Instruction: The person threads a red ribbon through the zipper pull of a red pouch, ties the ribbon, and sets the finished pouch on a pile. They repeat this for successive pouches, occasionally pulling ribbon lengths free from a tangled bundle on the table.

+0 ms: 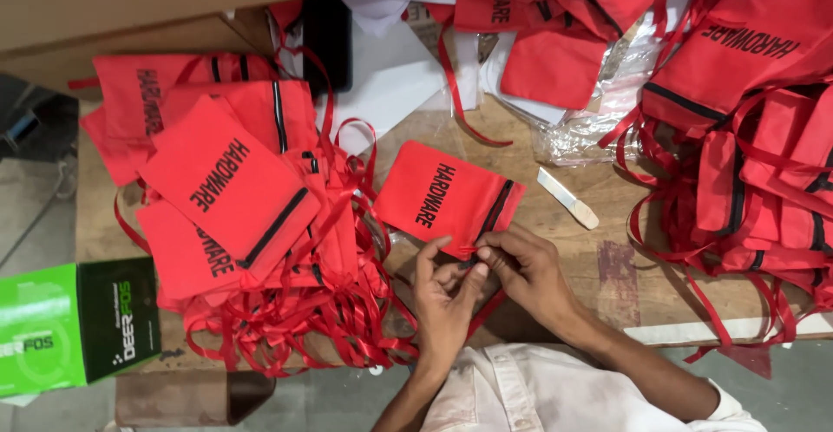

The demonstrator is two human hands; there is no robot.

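A small red fabric pouch (438, 194) with black lettering and a black-trimmed mouth lies on the wooden table (607, 224). My left hand (444, 297) and my right hand (528, 269) meet at its near corner. Both pinch the pouch's thin red ribbon between fingertips, right at the black-edged opening. The ribbon's tail runs down under my hands.
A heap of matching red pouches with tangled ribbons (234, 206) lies to the left. Another heap (764, 137) fills the right side. A flat pale stick (568, 199) rests beside the pouch. Clear plastic wrap (599, 111), white paper (390, 76) and a green-and-black box (74, 324) surround the work spot.
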